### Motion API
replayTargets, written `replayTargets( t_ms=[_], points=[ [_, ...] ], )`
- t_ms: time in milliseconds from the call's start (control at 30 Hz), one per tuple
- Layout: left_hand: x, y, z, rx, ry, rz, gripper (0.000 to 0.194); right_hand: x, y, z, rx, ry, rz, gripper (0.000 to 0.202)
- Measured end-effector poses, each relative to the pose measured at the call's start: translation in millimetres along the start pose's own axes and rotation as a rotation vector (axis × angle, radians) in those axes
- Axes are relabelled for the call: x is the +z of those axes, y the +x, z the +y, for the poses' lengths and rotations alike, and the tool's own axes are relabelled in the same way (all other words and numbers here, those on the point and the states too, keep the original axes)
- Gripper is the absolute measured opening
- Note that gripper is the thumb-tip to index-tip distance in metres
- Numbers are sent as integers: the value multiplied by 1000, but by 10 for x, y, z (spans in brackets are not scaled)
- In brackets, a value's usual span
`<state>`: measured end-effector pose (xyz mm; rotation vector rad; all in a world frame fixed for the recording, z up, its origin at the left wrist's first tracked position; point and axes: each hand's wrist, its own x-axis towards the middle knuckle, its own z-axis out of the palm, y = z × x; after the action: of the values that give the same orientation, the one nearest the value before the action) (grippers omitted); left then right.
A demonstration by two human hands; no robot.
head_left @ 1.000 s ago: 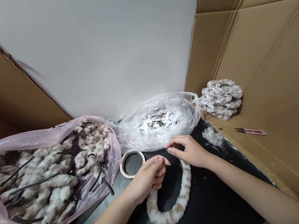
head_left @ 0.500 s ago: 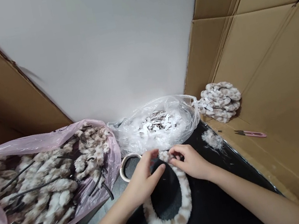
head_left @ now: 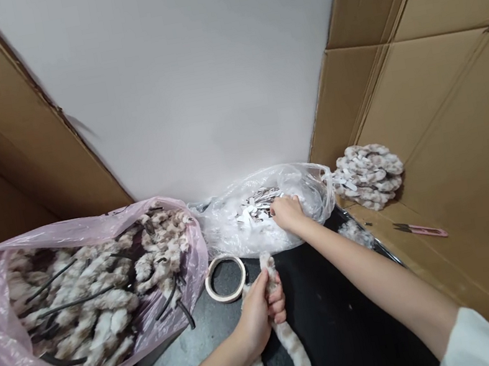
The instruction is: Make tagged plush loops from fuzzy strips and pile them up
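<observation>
My left hand (head_left: 261,316) is wrapped round the upper part of a cream-and-brown furry loop (head_left: 299,359), whose short end sticks up above the fingers. Lower down, the loop hangs towards the bottom edge of the view. Farther off, my right hand (head_left: 288,213) reaches into a clear plastic bag (head_left: 225,234) and touches a heap of small white tags (head_left: 253,206). Its fingers are curled together, and their tips are partly hidden, so what they pinch cannot be made out.
To the left, a pink plastic bag (head_left: 135,208) holds furry strips (head_left: 81,306) with black cords. A tape roll (head_left: 213,292) lies beside my left hand. At right are a bundle of furry loops (head_left: 371,176), fluff scraps (head_left: 356,234) and pink thread snips (head_left: 420,229). Cardboard walls (head_left: 452,127) flank the black tabletop (head_left: 346,329).
My right hand has left the furry loop and moved up into the clear bag of tags. My left hand has closed round the loop, which sits lower in view.
</observation>
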<state>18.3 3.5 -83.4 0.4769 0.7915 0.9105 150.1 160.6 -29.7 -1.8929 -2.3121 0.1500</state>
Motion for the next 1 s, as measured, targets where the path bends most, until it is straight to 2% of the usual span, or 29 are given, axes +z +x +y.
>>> replayTargets(
  t_ms=[133, 333, 400, 533, 667, 833, 1000],
  points=[
    [-18, 20, -45, 65, 2, 8, 59, 108, 157, 2, 17, -98, -65, 34],
    [-19, 40, -59, 120, 32, -25, 57, 89, 169, 36, -10, -62, -76, 35],
    [-20, 34, -45, 122, 52, -40, 57, 31, 108, 48, -5, -2, -41, 26],
    [-17, 9, -15, 117, 98, -63, 52, -119, -198, 75, -18, 170, 24, 23],
    [-3, -22, -9, 115, 135, -74, 49, -167, -722, 112, -83, 323, 40, 17],
    [38, -46, -24, 144, 162, -64, 43, -31, -1305, 119, -233, 735, 87, 14],
    [33, -40, -26, 125, 203, -52, 42, 129, -1526, 41, -259, 896, 164, 12]
  ],
)
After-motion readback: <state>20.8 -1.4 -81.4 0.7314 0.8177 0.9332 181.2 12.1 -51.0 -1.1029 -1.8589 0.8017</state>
